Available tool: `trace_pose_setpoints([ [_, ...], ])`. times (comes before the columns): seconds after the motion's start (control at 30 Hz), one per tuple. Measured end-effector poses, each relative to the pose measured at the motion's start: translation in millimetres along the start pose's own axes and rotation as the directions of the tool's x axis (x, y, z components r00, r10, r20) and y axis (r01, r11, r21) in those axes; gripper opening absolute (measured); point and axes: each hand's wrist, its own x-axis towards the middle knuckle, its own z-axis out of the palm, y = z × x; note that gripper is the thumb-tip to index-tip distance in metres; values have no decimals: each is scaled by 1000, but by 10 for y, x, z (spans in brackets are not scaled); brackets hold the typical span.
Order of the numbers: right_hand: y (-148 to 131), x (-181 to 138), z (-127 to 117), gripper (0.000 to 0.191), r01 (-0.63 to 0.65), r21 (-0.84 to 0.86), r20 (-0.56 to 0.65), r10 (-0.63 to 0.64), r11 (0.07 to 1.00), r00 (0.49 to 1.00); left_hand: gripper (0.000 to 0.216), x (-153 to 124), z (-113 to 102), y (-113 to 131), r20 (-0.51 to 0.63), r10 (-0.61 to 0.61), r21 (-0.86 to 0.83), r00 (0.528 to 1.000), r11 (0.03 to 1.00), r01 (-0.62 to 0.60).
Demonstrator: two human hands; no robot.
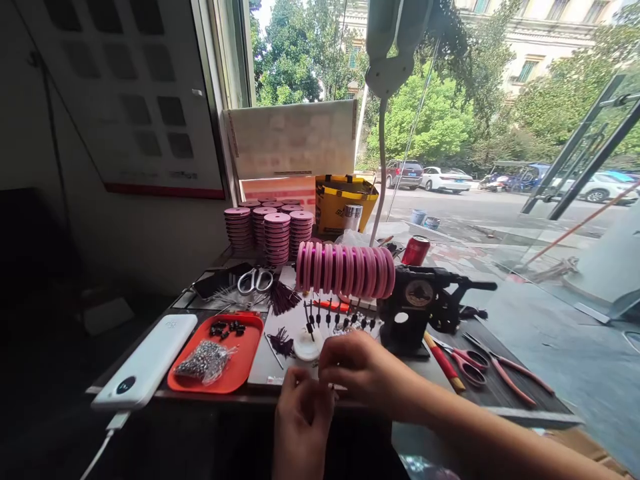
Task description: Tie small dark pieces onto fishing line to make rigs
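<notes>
At the near edge of the table my left hand (304, 417) is closed, its fingers pinched. My right hand (357, 365) meets it from the right, also pinched. Whatever lies between the fingertips is hidden or too small to name. Just beyond them is a small round white dish (306, 348). Short dark threads (281, 343) lie left of the dish. Above the hands, several pink spools (345, 270) sit in a row on a black winding machine (411, 303), and dark threads with small black pieces hang below them.
To the left, an orange tray (250, 363) holds black pieces and a bag of silvery beads (205, 362); a white power bank (150, 363) is beside it. Scissors (470, 365) and pliers (507, 377) lie right. Stacked pink spools (277, 237) and a red can (416, 251) stand behind.
</notes>
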Motion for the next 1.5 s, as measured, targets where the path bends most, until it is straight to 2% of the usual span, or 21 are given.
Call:
trace_pose_setpoints([
  [0.1,52,-219,13,10,44,18,43,-45,999,998,27,25,-28,-17,167,-175,-136,970,971,198],
  [0.17,167,-413,12,15,169,-42,65,-166,985,984,20,28,-28,-12,269,-246,-147,931,945,292],
  [0.23,339,-605,-5,23,364,-199,95,-352,910,931,15,28,-15,13,347,-283,-108,894,935,338],
  [0.3,518,-758,-32,29,445,-391,124,-433,805,893,12,34,8,53,420,-314,-77,852,923,378],
  [0.4,705,-858,-52,38,425,-571,81,-467,702,880,4,49,50,109,523,-436,-128,732,809,573],
  [0.5,807,-812,0,46,369,-553,-22,-456,747,890,4,51,80,120,589,-529,-195,610,640,743],
  [0.53,838,-781,38,48,354,-534,-55,-449,768,892,5,48,83,112,595,-540,-202,595,616,761],
  [0.6,903,-730,131,55,364,-532,-105,-487,764,867,6,39,72,88,587,-542,-204,602,620,757],
  [0.63,927,-716,179,57,387,-558,-117,-532,734,839,4,32,61,77,577,-533,-193,619,647,738],
  [0.67,936,-711,222,59,414,-598,-110,-582,686,806,4,22,48,68,551,-508,-169,662,709,684],
  [0.7,923,-714,256,60,438,-640,-86,-625,631,776,6,10,34,63,514,-453,-126,728,800,587],
  [0.77,810,-723,279,62,486,-668,-3,-656,563,755,12,-27,13,60,396,-260,23,881,962,274],
  [0.8,712,-718,267,62,507,-640,31,-640,577,768,13,-49,7,60,333,-140,108,932,988,110],
  [0.83,593,-699,241,61,520,-580,45,-612,628,790,14,-72,4,56,281,-33,175,959,984,-18],
  [0.9,332,-609,162,45,437,-393,14,-470,809,883,16,-112,3,36,221,92,216,971,966,-140],
  [0.97,115,-456,79,22,209,-176,-39,-219,962,975,19,-131,4,0,194,149,199,970,962,-188],
  [1.07,-25,-180,3,7,-68,94,0,68,993,998,24,-123,2,-52,137,195,211,971,952,-221],
  [1.13,-21,-22,-14,5,-129,123,36,126,984,991,25,-112,5,-75,98,216,246,971,941,-234],
  [1.23,-2,126,-26,3,-142,64,51,139,988,989,21,-111,16,-99,60,309,321,949,894,-311],
  [1.33,-19,200,-39,7,-137,-8,78,137,991,987,15,-111,16,-131,56,493,441,868,768,-464],
  [1.5,27,269,-51,10,-134,-72,104,141,988,985,17,-45,-62,-185,202,733,572,649,450,-686],
])
